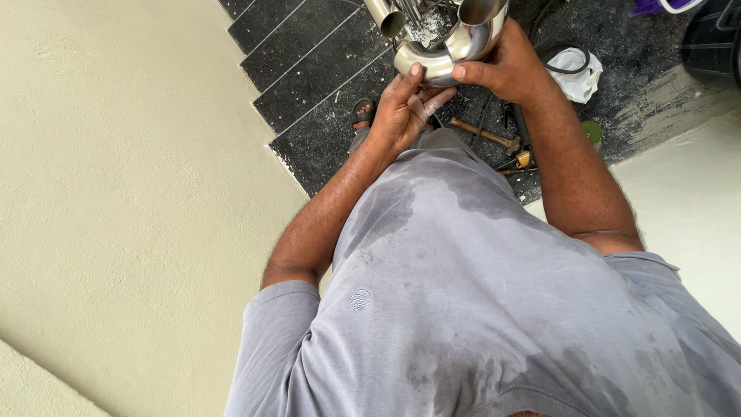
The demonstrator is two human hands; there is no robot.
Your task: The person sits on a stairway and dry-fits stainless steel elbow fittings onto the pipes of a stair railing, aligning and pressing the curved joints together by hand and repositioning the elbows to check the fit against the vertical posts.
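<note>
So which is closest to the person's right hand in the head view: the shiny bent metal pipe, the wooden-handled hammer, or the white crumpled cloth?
From the right hand:
1. Shiny bent metal pipe, touching it, left.
2. White crumpled cloth, on the floor, right.
3. Wooden-handled hammer, on the floor, below.
</note>
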